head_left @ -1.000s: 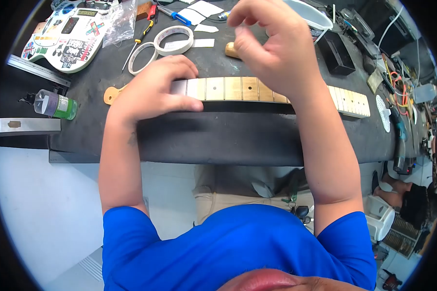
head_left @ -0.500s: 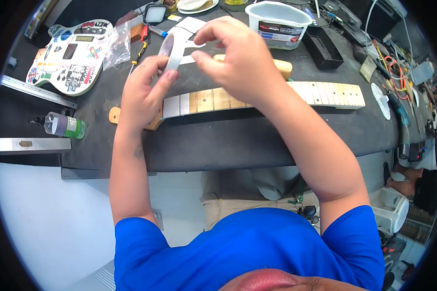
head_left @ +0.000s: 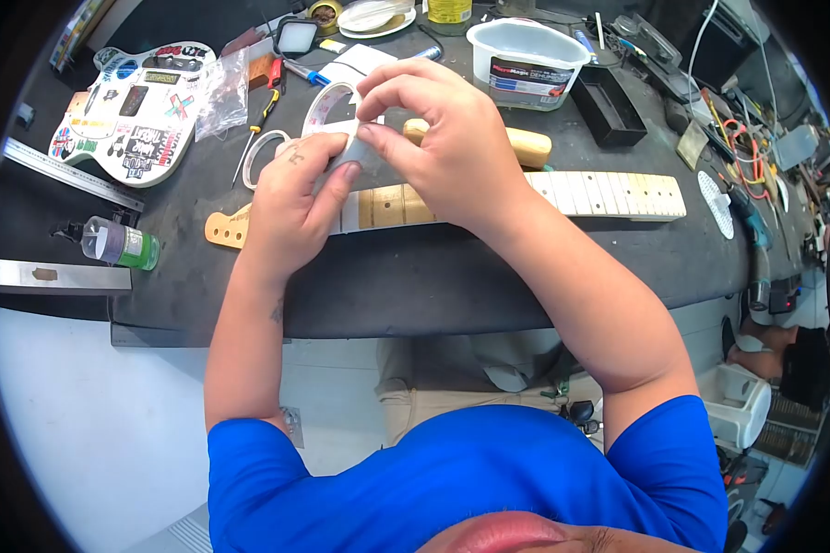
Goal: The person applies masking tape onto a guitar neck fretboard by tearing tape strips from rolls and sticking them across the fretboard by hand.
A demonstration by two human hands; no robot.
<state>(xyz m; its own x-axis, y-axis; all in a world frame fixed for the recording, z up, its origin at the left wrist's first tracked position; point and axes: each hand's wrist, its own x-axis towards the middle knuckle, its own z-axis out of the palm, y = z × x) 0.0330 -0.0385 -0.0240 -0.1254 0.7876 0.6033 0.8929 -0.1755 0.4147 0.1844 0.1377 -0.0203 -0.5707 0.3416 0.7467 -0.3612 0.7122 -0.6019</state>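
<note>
Standing here, I count two bare hands, one left hand and one right hand, and two ring-shaped rolls of whitish tape. There's one long, pale wooden guitar neck, one white, sticker-covered guitar body, one clear plastic tub with a dark label, one black rectangular open box, one clear bottle of green liquid and two straight silver metal bars.
</note>
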